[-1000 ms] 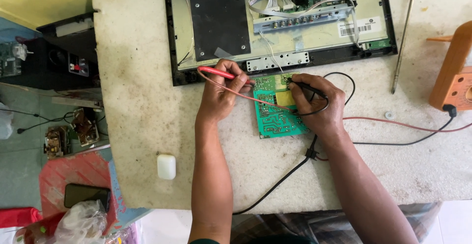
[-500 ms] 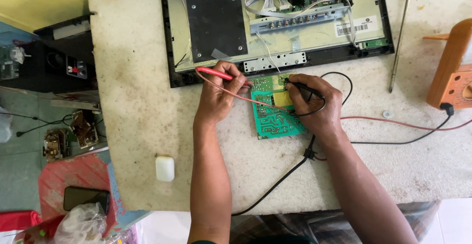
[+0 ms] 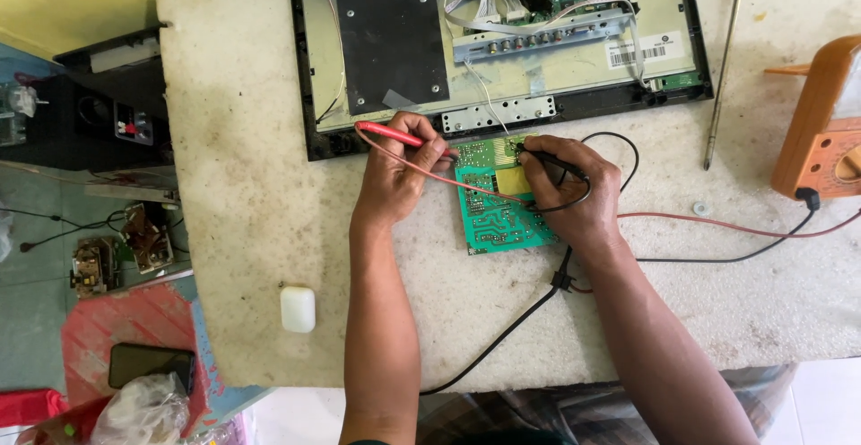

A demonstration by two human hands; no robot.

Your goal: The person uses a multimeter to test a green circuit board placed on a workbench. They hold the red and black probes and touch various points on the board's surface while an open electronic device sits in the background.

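A green circuit board point(image 3: 499, 213) lies on the speckled stone table point(image 3: 251, 185), just in front of an opened flat-screen chassis point(image 3: 502, 41). My left hand point(image 3: 399, 171) holds a red test probe point(image 3: 387, 134) with its tip touching the board's top left part. My right hand point(image 3: 574, 196) grips a black test probe point(image 3: 543, 158), whose tip rests on the board's upper edge. Red and black leads point(image 3: 717, 228) run right from the probes to an orange meter point(image 3: 821, 122) at the table's right edge.
A thin metal rod point(image 3: 723, 59) lies right of the chassis, a small washer point(image 3: 700, 209) below it. A white earbud case point(image 3: 298, 309) sits near the table's front edge. On the left below the table are a black speaker point(image 3: 108, 104), loose boards point(image 3: 117, 248) and a phone point(image 3: 148, 364).
The view has drifted slightly, shifting everything a little left and up. Both hands stay on the board, the probe tips barely shifting.
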